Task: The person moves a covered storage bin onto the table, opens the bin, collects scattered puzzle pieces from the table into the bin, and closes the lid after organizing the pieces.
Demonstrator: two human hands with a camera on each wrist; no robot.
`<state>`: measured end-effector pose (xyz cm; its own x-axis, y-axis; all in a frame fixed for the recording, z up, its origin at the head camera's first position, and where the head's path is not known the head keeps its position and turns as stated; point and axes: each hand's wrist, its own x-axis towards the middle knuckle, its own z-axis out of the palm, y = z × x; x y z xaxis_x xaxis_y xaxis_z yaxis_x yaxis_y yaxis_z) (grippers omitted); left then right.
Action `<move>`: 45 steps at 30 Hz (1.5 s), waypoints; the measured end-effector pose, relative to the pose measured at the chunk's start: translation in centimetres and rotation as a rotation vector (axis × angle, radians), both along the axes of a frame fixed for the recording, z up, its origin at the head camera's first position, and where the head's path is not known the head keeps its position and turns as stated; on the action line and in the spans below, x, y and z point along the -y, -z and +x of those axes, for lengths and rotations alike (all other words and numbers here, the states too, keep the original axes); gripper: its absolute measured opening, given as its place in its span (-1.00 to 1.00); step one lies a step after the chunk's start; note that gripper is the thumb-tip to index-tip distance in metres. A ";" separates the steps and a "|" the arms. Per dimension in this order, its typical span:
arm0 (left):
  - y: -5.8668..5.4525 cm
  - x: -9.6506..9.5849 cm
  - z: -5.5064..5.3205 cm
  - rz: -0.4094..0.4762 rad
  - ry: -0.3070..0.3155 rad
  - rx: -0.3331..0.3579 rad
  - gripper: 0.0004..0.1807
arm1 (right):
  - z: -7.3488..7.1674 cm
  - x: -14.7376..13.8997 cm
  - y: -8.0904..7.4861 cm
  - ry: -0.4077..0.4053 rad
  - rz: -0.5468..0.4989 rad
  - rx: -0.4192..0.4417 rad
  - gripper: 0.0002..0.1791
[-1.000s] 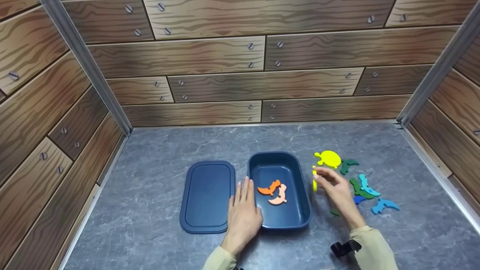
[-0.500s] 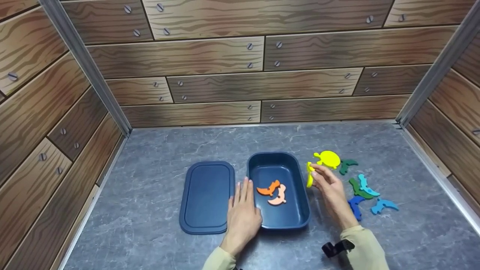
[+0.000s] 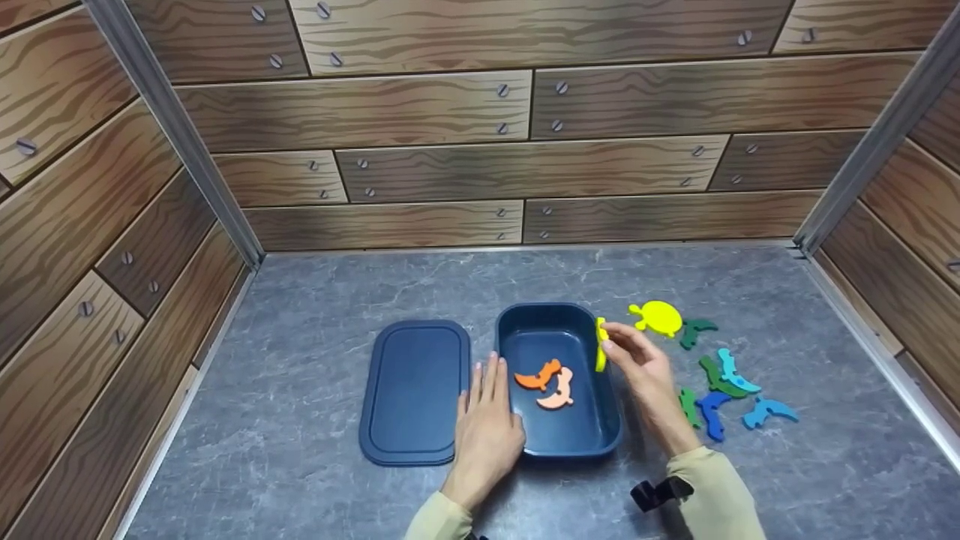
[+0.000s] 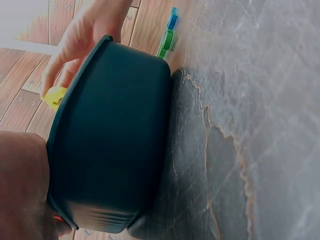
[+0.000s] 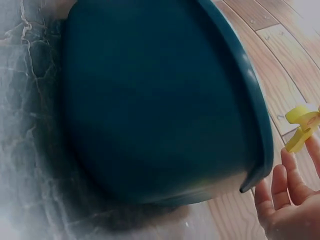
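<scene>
My right hand (image 3: 649,379) pinches a thin yellow animal-shaped piece (image 3: 601,345) between thumb and fingers, above the right rim of a dark blue rectangular box (image 3: 559,439). The right wrist view shows this yellow piece (image 5: 302,122) at the fingertips, outside the rim. With fingers straight and together, my left hand (image 3: 487,435) rests on the box's left edge. An orange animal piece (image 3: 538,378) and a peach one (image 3: 564,391) lie on the box floor, side by side. In the left wrist view, the box wall (image 4: 112,130) hides its inside.
A dark blue lid (image 3: 416,394) lies flat left of the box. Right of it are a yellow turtle piece (image 3: 660,318), a dark green piece (image 3: 697,331), a cyan piece (image 3: 735,375), a blue piece (image 3: 712,415), a light blue piece (image 3: 769,410) and more green pieces.
My right hand has moved left with the yellow piece, from beside the box to above its right rim. A green piece and the blue piece behind the hand have come into view. My left hand stays put.
</scene>
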<state>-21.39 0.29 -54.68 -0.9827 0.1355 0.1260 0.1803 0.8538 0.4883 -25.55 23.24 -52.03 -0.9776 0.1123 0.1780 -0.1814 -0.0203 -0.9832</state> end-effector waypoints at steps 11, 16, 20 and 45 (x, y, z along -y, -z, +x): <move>0.1 0.0 -0.1 -0.010 -0.008 -0.001 -0.20 | 0.1 2.0 -1.5 -0.029 0.101 -0.070 -0.66; 0.1 -0.1 -0.1 -0.016 -0.009 0.000 -0.19 | 0.7 2.9 -3.0 -0.052 0.151 -0.092 -0.64; 0.0 0.0 -0.1 -0.024 -0.003 0.009 -0.19 | 0.1 2.8 -1.9 -0.082 0.213 -0.105 -0.65; 0.2 0.0 -0.2 -0.046 -0.002 -0.031 -0.20 | -1.4 4.9 0.2 -0.048 0.885 -0.397 -0.70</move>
<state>-21.54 0.30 -54.91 -0.9787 0.1396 0.1503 0.1928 0.8758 0.4424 -26.90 18.32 -52.19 -0.8284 -0.2593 0.4966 -0.5214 0.6811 -0.5141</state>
